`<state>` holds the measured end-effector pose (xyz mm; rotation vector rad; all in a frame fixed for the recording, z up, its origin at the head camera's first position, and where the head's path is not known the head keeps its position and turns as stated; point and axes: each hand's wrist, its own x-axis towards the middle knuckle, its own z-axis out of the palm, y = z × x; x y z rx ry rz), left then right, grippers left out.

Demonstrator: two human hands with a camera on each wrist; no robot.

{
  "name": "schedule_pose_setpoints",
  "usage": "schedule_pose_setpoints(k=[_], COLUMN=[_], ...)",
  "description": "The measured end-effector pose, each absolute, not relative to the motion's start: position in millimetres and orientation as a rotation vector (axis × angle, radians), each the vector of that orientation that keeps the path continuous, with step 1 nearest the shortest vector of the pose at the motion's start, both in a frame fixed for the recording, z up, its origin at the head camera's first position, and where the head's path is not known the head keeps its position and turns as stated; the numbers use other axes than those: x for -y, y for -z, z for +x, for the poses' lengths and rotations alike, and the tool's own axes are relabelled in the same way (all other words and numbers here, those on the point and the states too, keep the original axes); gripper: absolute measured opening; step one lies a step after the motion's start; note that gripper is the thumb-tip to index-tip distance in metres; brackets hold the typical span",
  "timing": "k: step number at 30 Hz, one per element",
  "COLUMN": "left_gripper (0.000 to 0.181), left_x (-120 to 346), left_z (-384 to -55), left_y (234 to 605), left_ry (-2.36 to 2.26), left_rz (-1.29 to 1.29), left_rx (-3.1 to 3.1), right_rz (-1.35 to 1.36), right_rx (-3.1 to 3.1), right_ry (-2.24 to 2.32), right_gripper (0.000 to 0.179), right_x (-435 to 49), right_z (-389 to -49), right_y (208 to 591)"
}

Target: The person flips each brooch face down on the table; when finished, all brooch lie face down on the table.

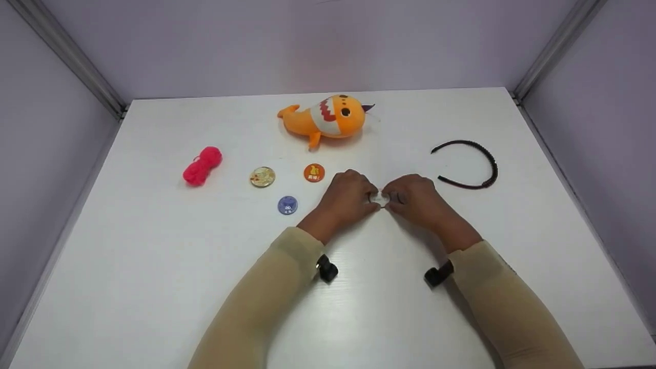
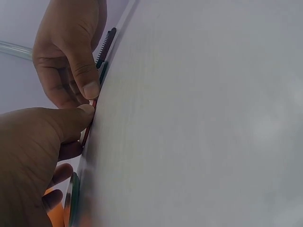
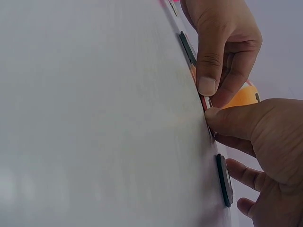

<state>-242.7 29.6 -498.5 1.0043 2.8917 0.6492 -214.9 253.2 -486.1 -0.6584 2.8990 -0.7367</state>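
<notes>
Between my two hands lies a small, flat, pale badge point(image 1: 380, 199), close on the white table and mostly covered by fingers. In the left wrist view its thin reddish edge point(image 2: 87, 134) shows. My left hand point(image 1: 348, 199) pinches the badge's left side between thumb and fingers. From the other side, my right hand point(image 1: 417, 201) pinches it the same way. A dark-rimmed disc point(image 3: 224, 181) lies under the right hand's outer fingers. Left of the hands lie an orange badge point(image 1: 314, 172), a blue badge point(image 1: 287, 205) and a gold badge point(image 1: 262, 177).
An orange shark plush point(image 1: 328, 118) lies on its side toward the back of the white table point(image 1: 154, 266). A black headband point(image 1: 491, 164) is at the right, and a pink yarn bundle point(image 1: 202, 166) at the left. Pale walls point(image 1: 307, 46) enclose the back and sides.
</notes>
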Motion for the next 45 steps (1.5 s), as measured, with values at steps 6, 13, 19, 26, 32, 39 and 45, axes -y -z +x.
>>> schedule_pose_setpoints(k=[6, 13, 19, 26, 32, 39, 45], left_gripper=[0.032, 0.033, 0.037, 0.046, 0.048, 0.039, 0.034], left_x=[-30, -28, -17, 7, 25, 37, 39], left_z=[-241, -241, -242, -236, -233, -230, -228], left_y=[496, 496, 494, 486, 487, 491, 493], left_ry=[-0.592, -0.616, -0.746, -0.804, -0.813, -0.853, -0.814], left_rz=[1.012, 1.014, 0.929, 0.769, 0.725, 0.745, 0.765], left_rx=[-2.912, -2.900, -2.848, -2.804, -2.792, -2.802, -2.809], right_rz=[-0.695, -0.733, -0.735, -0.716, -0.706, -0.646, -0.640], right_rx=[-2.914, -2.932, -2.935, -2.919, -2.905, -2.885, -2.870], right_ry=[0.739, 0.734, 0.720, 0.732, 0.749, 0.744, 0.752], right_gripper=[0.020, 0.019, 0.020, 0.023, 0.023, 0.025, 0.026], right_x=[-253, -253, -253, -254, -253, -252, -253], right_z=[-214, -214, -214, -213, -213, -214, -214], right_y=[485, 485, 486, 488, 487, 485, 485])
